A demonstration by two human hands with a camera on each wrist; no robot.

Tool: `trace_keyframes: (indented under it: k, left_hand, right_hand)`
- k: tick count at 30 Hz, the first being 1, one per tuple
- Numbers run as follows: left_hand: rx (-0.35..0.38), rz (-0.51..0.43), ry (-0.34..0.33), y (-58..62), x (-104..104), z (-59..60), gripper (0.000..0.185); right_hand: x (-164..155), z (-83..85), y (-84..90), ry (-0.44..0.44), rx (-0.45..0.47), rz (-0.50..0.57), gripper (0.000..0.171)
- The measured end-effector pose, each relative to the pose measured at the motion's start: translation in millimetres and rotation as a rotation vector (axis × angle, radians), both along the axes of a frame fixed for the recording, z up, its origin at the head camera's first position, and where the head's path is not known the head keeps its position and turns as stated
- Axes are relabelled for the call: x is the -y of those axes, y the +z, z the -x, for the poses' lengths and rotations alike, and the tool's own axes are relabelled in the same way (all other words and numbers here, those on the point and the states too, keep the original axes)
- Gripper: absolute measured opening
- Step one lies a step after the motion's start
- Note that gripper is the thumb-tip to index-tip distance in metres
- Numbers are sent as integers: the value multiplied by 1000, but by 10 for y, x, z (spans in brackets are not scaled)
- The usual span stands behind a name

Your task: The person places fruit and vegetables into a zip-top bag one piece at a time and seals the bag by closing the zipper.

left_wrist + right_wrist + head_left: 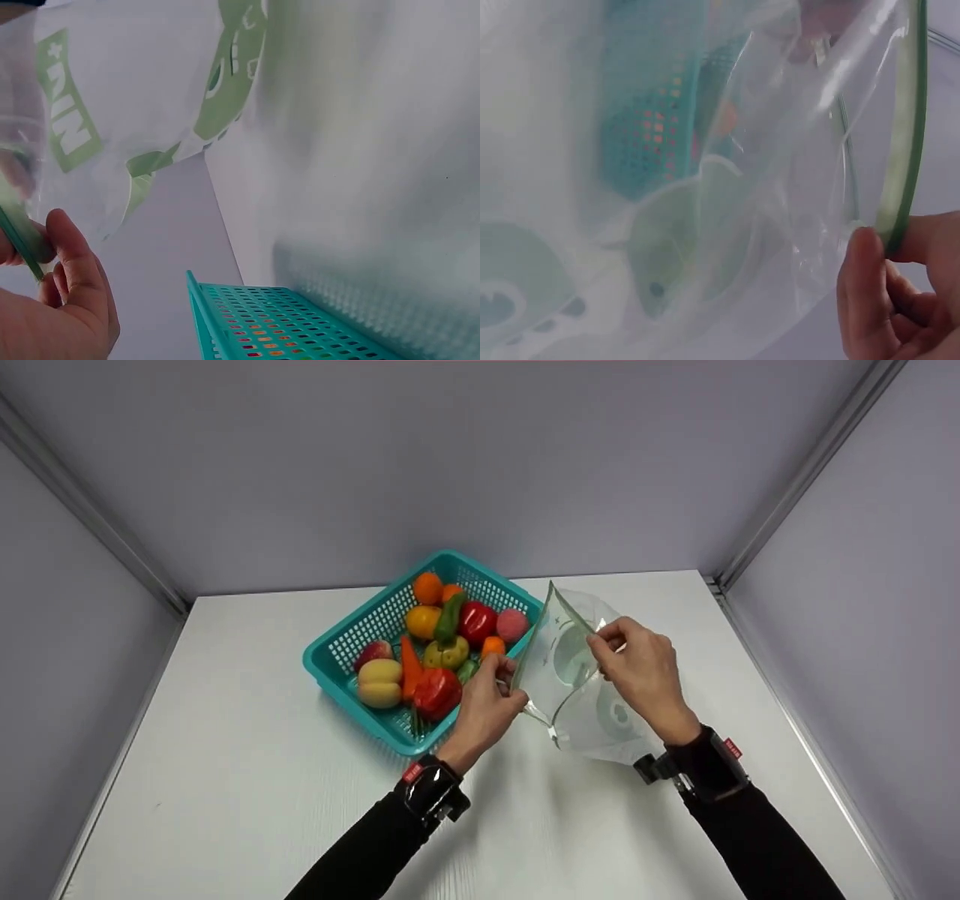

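Left hand (484, 709): thumb and fingers pinch the near-left edge of the bag's mouth; grip closed on the green zip strip, seen in the left wrist view as a thin green band between thumb (71, 251) and fingers.

Right hand (641, 671): fingertips pinch the opposite lip of the same mouth. Right wrist view shows the thumb (862, 289) pressed against the green zip strip (904, 135), the other fingers curled behind it.

Bag (577, 690): clear plastic with pale green print, held between both hands above the surface, mouth pulled apart and facing left toward the basket. Lower end hangs down near the right wrist. Nothing visible inside it.

Writing: left wrist view shows green block letters on a green panel (67, 124), seen from an odd angle; reads something like "+NIN", not certain. Round green printed shapes further along the bag; their small characters are not legible.

Basket (341, 649): teal plastic, perforated walls, rests on the surface just left of the bag mouth, left hand beside its near-right corner. Contents: red pepper (437, 692), yellow pepper (379, 682), carrot (410, 667), orange (427, 587), second red pepper (477, 622), green chili (450, 619), pink round fruit (512, 624), plus other pieces packed between.

Surface (247, 780): white, enclosed by grey walls. Black sleeves and black wrist bands with small red tags on both arms; tag text too small to read.
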State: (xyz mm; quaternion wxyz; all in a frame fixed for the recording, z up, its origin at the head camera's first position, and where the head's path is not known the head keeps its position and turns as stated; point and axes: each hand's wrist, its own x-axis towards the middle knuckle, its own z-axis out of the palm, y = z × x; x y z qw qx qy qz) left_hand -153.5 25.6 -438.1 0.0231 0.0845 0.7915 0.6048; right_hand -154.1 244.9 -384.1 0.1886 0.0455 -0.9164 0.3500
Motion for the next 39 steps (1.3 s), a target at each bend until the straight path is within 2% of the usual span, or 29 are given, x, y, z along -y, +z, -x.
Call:
trace_keyframes:
  k: [6,12,17,20,23,26,32,35,39]
  left_hand:
    - [-21,2,50,-55,52,-7,37]
    - [-3,-34,29,-58,25,-38,36]
    - [-5,-22,12,-87,7,-68,30]
    - [34,-55,-1,-108,8,-94,25]
    - [62,-90,-14,-130,36,-111,29]
    - [49,-81,-1,-139,134,-92,31]
    - [13,40,74,-76,516,23,23]
    - [-3,181,86,-63,665,126,28]
    - [-15,411,64,-95,773,271,39]
  right_hand:
    - [-148,-101,70,-41,-53,14,6]
    - [-221,-253,163,-68,-86,123,5]
    - [-174,-293,96,-44,-56,203,4]
    - [-131,-281,37,-15,-38,252,6]
    - [-106,-254,-8,6,-45,298,7]
    - [-95,-234,-36,10,-59,324,7]
    - [-91,-226,-55,11,-42,338,9]
    - [-98,-229,-45,-20,-28,331,8]
    - [-100,-226,-53,-46,-17,322,6]
